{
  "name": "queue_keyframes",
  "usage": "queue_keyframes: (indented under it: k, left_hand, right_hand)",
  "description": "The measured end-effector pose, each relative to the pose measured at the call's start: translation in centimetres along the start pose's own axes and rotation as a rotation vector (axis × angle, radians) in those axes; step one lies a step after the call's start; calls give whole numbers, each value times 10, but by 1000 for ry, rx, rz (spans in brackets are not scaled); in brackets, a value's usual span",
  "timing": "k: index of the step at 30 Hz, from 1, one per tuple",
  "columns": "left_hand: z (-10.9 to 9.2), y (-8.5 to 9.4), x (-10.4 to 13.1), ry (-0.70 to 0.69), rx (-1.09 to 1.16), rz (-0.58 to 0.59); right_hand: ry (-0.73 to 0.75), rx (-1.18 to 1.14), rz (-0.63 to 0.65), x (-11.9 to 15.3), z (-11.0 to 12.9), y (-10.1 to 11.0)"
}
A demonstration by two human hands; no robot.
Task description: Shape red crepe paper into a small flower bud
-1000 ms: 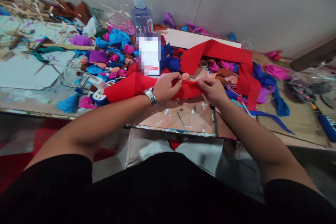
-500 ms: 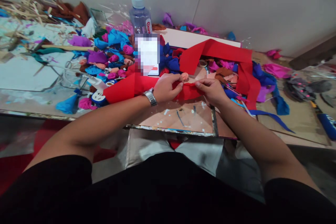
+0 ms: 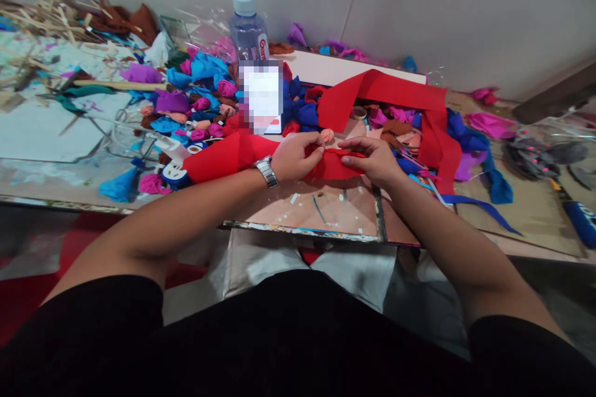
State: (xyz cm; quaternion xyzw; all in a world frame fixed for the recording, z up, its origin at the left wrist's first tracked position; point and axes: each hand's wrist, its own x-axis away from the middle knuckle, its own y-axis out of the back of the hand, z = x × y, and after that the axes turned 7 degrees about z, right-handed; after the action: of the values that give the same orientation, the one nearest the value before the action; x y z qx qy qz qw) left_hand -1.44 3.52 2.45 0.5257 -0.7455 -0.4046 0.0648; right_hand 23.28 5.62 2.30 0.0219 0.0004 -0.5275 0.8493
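A long strip of red crepe paper runs between my two hands, its upper edge folded over. My left hand, with a metal watch on the wrist, is closed in a pinch on this edge. Just to the right, my right hand has its thumb and forefinger on either side of the folded edge, with the red paper between them. Part of the strip lies leftward beyond my left wrist. A small peach paper rosette sits just behind the fingers.
Coiled red paper lies behind my right hand. A phone with a blurred screen leans before a bottle. Several coloured paper flowers heap up leftward, near a white power strip and green-handled pliers. Wooden sticks lie far left.
My right thumb and forefinger have parted slightly and shifted a little left along the red paper's edge. My left hand keeps its pinch in nearly the same place.
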Motion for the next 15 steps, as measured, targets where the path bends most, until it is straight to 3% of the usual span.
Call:
queue_keyframes:
  k: [8,15]
  left_hand:
    - [3,0,0,-1,45,12]
    - [6,-1,-1,-67,101,103]
  right_hand:
    - [56,102,18,1,5,-1]
    - [-1,202,36,1,2,2]
